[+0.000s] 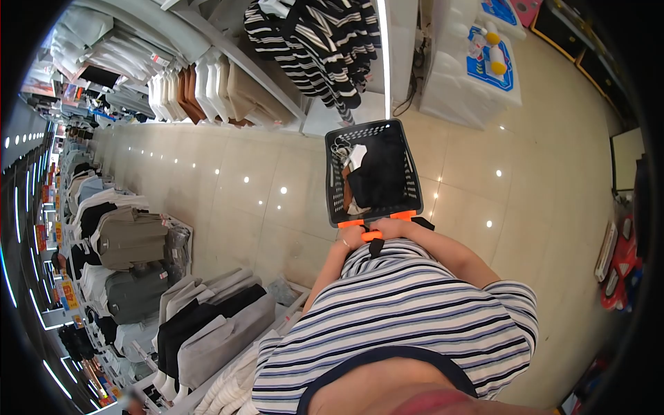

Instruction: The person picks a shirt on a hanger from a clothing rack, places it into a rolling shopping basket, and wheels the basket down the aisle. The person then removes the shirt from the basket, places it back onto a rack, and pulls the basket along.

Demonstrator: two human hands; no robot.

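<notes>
In front of my waist is a dark grey shopping basket (331, 173) with orange handle parts (372, 236). Folded black cloth (382, 169) fills much of it, beside brown cloth (347, 188), a white tag or label (357, 158) and what look like hangers (339, 149). My left hand (351, 237) is closed at the near end, on the orange handle. Just to its right, my right hand (391, 227) is also closed around the handle; its fingertips are partly hidden. Black strap ends (377, 247) hang by my hands.
Racks of shirts (214, 328) stand close on my left. Hanging clothes (207, 90) line the far left, with striped knitwear (318, 48) ahead. A white display stand (460, 90) is ahead right. Shiny tiled floor (235, 207) runs between them. Red goods (622, 277) are far right.
</notes>
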